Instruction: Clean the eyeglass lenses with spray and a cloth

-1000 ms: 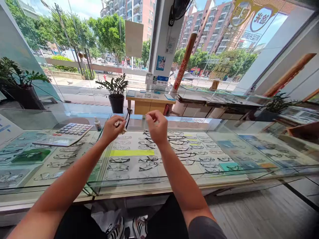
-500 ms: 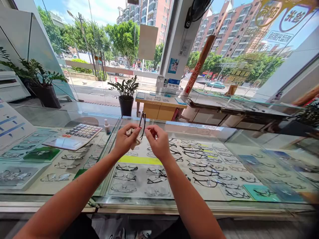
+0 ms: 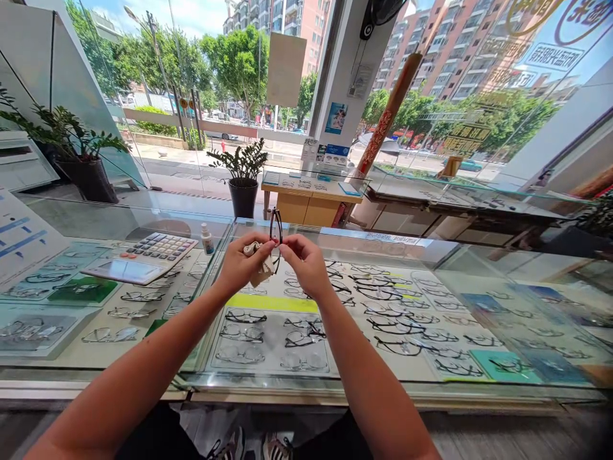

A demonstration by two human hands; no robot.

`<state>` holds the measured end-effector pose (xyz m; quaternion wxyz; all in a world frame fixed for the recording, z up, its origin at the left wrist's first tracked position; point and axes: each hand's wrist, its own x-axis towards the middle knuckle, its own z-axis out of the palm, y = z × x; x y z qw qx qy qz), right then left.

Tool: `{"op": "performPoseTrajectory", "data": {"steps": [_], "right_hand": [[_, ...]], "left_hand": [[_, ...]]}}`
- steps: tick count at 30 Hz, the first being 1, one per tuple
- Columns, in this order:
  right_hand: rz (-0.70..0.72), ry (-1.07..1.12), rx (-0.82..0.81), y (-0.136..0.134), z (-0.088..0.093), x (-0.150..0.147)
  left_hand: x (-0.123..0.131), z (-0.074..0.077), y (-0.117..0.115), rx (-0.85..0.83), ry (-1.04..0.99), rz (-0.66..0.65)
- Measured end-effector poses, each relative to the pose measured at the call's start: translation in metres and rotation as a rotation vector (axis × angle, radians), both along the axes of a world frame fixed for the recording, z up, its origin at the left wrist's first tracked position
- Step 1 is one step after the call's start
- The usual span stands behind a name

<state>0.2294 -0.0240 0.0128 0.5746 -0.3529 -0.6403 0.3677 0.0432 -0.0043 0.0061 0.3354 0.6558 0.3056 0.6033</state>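
Observation:
Above the glass counter a pair of dark-framed eyeglasses is held upright, seen edge-on, between my two hands. My left hand is closed, pinching the glasses and also keeping a crumpled beige cloth in its curled fingers. My right hand is closed too, its thumb and fingertips at the near side of the frame. The exact spot where its fingertips grip is partly hidden by the fingers.
Under the glass counter lie rows of eyeglasses. On top at left are a large calculator, a small spray bottle and a printed sheet. Beyond the counter stand a potted plant and a wooden cabinet.
The eyeglasses have turned slightly and my right fingers have come in against them. My hands are closer together, and more of the cloth shows. The view has tilted a little downward.

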Motion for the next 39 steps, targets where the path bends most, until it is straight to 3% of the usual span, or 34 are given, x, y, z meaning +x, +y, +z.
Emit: {"op": "performPoseTrajectory", "data": {"steps": [7, 16, 19, 22, 28, 33, 39], "right_hand": [[0.029, 0.047, -0.039, 0.003, 0.001, 0.001], [-0.073, 0.039, 0.021, 0.001, 0.003, 0.0], [-0.145, 0.032, -0.001, 0.0, 0.001, 0.0], [-0.31, 0.025, 0.0, 0.0, -0.001, 0.002], [-0.611, -0.041, 0.241, 0.004, -0.001, 0.01], [-0.624, -0.18, 0.372, 0.008, -0.011, 0.006], [-0.621, -0.289, 0.392, 0.01, -0.015, 0.005]], "left_hand": [[-0.002, -0.001, 0.003, -0.036, 0.022, 0.003], [-0.001, -0.003, 0.003, -0.03, 0.002, 0.004], [-0.001, -0.004, 0.004, -0.026, 0.023, 0.041], [-0.001, -0.005, 0.006, -0.009, 0.069, 0.079], [-0.003, -0.007, 0.007, 0.048, 0.235, 0.091], [-0.001, -0.004, 0.001, 0.065, 0.286, 0.073], [0.002, -0.006, -0.001, 0.059, 0.254, 0.09]]}}
